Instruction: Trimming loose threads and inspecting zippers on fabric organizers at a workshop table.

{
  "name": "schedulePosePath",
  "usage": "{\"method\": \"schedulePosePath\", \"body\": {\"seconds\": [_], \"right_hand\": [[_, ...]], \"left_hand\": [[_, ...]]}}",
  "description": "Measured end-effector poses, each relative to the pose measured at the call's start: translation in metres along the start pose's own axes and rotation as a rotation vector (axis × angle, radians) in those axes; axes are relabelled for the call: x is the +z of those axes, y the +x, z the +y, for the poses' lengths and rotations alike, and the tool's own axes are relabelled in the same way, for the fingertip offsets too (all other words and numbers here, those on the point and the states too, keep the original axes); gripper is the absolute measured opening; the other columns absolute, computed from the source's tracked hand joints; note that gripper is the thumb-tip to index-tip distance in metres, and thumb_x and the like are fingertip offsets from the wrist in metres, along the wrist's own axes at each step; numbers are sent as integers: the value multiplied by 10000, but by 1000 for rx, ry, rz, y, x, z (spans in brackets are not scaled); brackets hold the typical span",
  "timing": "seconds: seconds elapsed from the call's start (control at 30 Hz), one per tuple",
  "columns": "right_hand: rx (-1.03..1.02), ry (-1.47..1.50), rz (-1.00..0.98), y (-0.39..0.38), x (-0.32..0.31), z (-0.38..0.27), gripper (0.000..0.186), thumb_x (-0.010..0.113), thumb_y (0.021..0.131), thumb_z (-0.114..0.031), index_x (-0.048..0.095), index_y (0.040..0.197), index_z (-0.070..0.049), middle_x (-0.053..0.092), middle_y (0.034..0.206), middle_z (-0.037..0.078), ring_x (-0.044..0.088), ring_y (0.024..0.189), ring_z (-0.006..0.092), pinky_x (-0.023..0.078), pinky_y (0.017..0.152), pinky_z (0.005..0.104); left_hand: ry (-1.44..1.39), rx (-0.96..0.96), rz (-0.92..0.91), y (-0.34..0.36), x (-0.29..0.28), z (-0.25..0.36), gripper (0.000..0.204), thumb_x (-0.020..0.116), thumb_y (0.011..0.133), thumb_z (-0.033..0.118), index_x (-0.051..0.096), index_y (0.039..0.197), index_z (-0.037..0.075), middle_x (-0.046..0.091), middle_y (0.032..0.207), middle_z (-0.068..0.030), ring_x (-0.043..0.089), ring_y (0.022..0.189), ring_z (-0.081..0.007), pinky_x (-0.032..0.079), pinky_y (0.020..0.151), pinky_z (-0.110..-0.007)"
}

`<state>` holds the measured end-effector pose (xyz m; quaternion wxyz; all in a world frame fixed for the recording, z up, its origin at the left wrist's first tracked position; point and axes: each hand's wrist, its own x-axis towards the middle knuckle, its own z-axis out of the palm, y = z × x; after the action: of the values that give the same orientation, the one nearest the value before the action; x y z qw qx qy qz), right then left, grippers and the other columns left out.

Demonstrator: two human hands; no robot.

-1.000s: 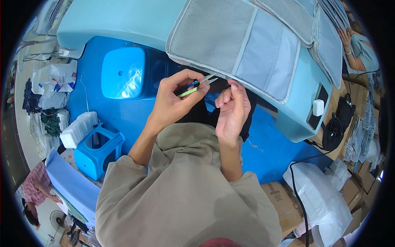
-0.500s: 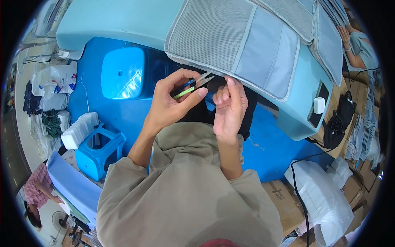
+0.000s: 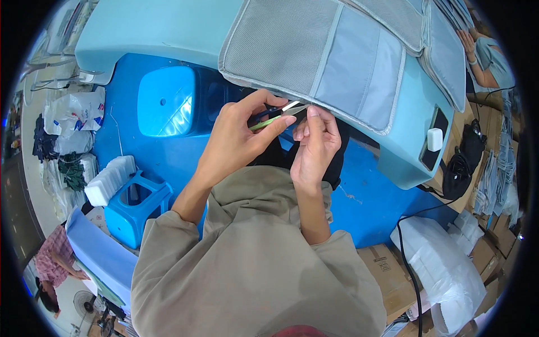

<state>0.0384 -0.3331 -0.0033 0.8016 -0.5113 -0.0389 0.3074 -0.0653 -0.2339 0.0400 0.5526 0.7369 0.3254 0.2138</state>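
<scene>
Grey mesh and pale blue fabric make up the pouch (image 3: 325,62) that is spread on the light blue desk (image 3: 151,28), its near edge overhanging. In the head view, green thread snips (image 3: 275,117) are pinched in the fingers of the left hand (image 3: 236,140), blades pointed at that near edge. The right hand (image 3: 314,146) is held just beside the blades, its fingers pressed together, apparently pinching a loose thread too thin to be made out. Trimming appears to be under way; whether the cut is made cannot be told. A blue stool (image 3: 135,208) stands near left.
</scene>
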Motion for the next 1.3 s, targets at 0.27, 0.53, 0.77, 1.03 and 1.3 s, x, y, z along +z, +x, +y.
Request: {"method": "schedulePosePath", "body": {"seconds": [0.27, 0.53, 0.77, 1.03, 1.3], "right_hand": [[-41, -13, 3, 1, -2, 1, 118, 669, 1017, -113, 684, 1027, 3, 586, 721, -11, 504, 609, 79, 391, 555, 247], [-53, -13, -5, 2, -2, 3, 99, 675, 1008, -97, 684, 1021, 0, 630, 762, 2, 508, 623, 77, 390, 556, 250], [-54, -25, -5, 3, -2, 4, 97, 677, 1006, -97, 687, 1025, -3, 628, 760, 0, 506, 616, 76, 389, 555, 249], [-48, -21, -20, 3, -8, 8, 85, 666, 1010, -87, 683, 1026, -5, 598, 745, -8, 507, 619, 78, 389, 558, 247], [-57, 30, -14, 3, -33, 23, 41, 642, 1005, -44, 651, 994, -6, 601, 764, 32, 501, 618, 80, 416, 550, 251]], "left_hand": [[32, -19, 1, 5, 5, 6, 258, 798, 909, 193, 723, 1043, -15, 659, 669, -120, 508, 545, -122, 389, 519, -278], [53, -11, -2, 10, 3, 9, 234, 795, 906, 195, 738, 1002, -11, 631, 633, -115, 463, 532, -105, 353, 502, -280], [-21, -85, -86, 14, -1, 1, 198, 789, 931, 121, 725, 1032, -36, 693, 760, -22, 515, 697, -18, 369, 586, -201], [-115, -62, -84, 12, 2, -13, 187, 793, 929, 117, 733, 1017, -37, 724, 831, -26, 561, 775, -15, 434, 656, -193], [-119, -108, -53, -3, -6, -13, 225, 809, 915, 149, 745, 1048, -21, 702, 771, -35, 549, 721, -32, 437, 642, -212]]}}
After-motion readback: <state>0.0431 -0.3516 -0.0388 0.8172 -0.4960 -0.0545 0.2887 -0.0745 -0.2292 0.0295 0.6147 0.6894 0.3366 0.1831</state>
